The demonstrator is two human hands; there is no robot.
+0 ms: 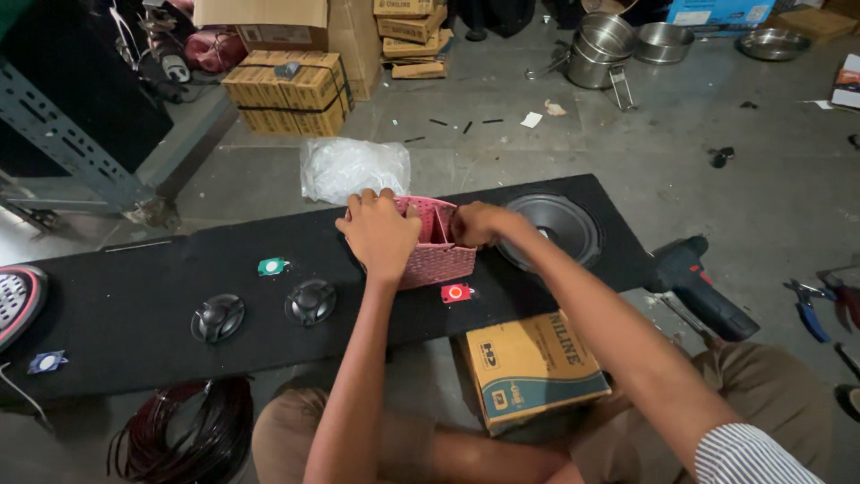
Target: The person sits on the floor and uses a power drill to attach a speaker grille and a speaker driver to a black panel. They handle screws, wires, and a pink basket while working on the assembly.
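A small pink woven basket [437,258] stands on a long black carpeted speaker board [134,305]. My left hand [381,233] grips the basket's left side, fingers curled over its rim. My right hand [479,224] reaches into the basket from the right, fingers closed inside it; what they hold is hidden. A large round speaker [560,224] is set in the board just right of the basket. Two small black dome speakers [218,317] [311,302] sit in the board to the left.
A green tag [272,266], a red tag [456,293] and a blue tag [46,361] lie on the board. A clear plastic bag [352,168] is behind it. A cardboard box [530,367], power drill [699,287], pliers [811,305] and coiled wire [184,439] lie nearby.
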